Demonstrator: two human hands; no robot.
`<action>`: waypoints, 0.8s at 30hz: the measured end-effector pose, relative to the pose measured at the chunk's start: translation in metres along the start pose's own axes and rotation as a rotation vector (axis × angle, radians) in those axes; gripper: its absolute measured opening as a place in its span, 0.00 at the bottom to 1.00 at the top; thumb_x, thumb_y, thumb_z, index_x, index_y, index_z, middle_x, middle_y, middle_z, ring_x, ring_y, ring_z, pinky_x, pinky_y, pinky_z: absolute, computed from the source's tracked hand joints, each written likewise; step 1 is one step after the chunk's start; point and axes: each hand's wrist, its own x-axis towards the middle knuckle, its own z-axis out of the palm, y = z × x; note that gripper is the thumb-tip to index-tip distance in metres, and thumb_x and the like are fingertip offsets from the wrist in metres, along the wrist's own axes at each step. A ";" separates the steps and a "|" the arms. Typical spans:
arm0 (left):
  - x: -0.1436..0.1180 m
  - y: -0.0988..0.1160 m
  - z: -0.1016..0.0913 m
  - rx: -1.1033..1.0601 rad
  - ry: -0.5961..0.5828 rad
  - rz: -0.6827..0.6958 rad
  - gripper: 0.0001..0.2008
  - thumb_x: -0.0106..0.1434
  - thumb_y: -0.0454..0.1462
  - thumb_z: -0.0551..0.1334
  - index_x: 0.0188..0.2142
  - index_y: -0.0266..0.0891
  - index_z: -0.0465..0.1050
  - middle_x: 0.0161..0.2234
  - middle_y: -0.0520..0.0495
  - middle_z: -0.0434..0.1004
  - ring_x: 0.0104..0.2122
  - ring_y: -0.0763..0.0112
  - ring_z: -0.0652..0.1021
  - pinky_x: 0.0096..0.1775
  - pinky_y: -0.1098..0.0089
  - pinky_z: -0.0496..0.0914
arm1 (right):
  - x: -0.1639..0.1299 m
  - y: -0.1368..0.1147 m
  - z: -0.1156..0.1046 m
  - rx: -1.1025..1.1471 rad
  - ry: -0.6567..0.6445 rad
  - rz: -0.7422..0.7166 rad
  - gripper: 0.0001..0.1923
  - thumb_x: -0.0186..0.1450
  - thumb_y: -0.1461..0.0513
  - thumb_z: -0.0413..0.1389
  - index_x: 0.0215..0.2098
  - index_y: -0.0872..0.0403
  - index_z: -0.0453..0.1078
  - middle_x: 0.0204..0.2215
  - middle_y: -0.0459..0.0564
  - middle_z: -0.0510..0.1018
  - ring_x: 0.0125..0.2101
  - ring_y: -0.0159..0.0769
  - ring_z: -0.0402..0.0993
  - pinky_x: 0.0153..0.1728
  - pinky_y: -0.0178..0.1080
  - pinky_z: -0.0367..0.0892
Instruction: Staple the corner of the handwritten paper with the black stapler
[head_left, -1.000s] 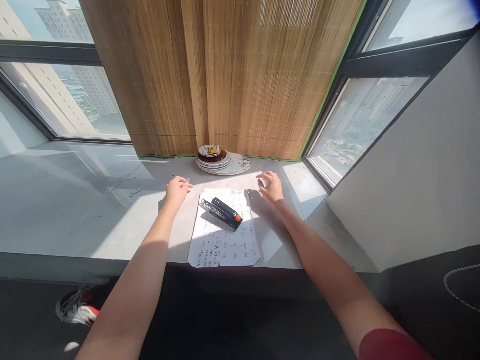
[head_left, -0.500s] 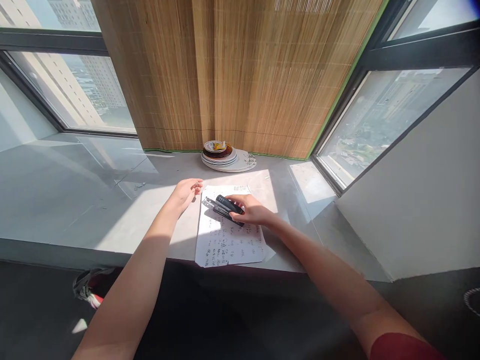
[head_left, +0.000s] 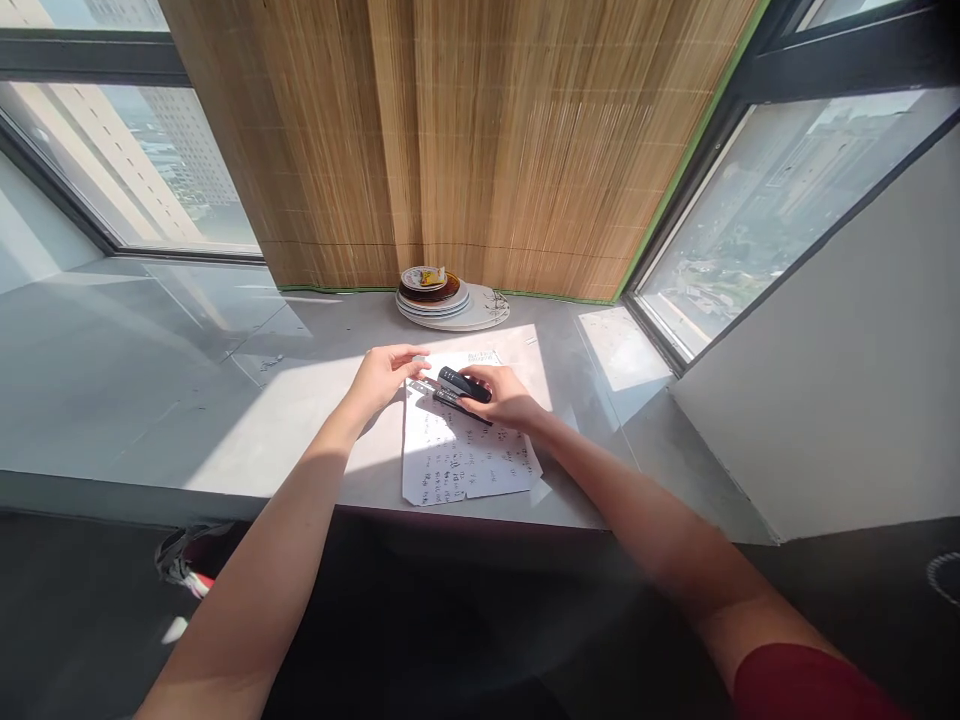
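Observation:
A black stapler (head_left: 463,384) is in my right hand (head_left: 510,397), its fingers and thumb wrapped round the rear end. The stapler's upper arm stands apart from its lower part, and a silvery strip shows at the front. Beneath it lies a white sheet of paper (head_left: 465,462) covered in dark handwriting. My left hand (head_left: 384,378) is at the paper's upper left corner, close to the stapler's front end. Its index finger and thumb stretch out with a gap between them. Whether those fingertips touch the paper or the stapler I cannot tell.
Behind the paper, a stack of plates (head_left: 431,300) with a small yellow packet (head_left: 433,277) stands on the grey tiled ledge (head_left: 225,420). A bamboo blind (head_left: 480,150) hangs at the back, between windows. Small scraps (head_left: 271,362) lie to the left.
My left hand has moved right, onto the paper's upper left corner beside the stapler. The stapler stays in my right hand, and the sheet has shifted slightly. The camera view has tilted down a little.

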 end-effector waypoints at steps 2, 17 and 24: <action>0.000 -0.002 -0.001 0.162 -0.031 0.097 0.12 0.69 0.44 0.68 0.46 0.43 0.86 0.44 0.42 0.87 0.46 0.54 0.81 0.52 0.55 0.76 | 0.001 0.002 0.000 0.019 0.002 -0.001 0.15 0.66 0.60 0.65 0.52 0.47 0.79 0.44 0.48 0.86 0.40 0.43 0.81 0.44 0.45 0.78; 0.005 -0.019 0.003 0.266 -0.219 0.218 0.10 0.70 0.45 0.66 0.40 0.45 0.85 0.46 0.44 0.86 0.51 0.52 0.80 0.61 0.52 0.70 | 0.000 0.001 -0.003 0.097 0.015 0.008 0.12 0.67 0.61 0.65 0.49 0.45 0.80 0.45 0.46 0.87 0.44 0.43 0.83 0.48 0.45 0.78; 0.004 -0.018 0.003 0.220 -0.226 0.168 0.12 0.68 0.47 0.67 0.40 0.46 0.86 0.47 0.44 0.87 0.51 0.50 0.81 0.60 0.51 0.73 | 0.000 0.004 -0.004 0.086 0.018 0.013 0.13 0.68 0.60 0.66 0.51 0.47 0.80 0.48 0.49 0.86 0.46 0.43 0.83 0.50 0.47 0.78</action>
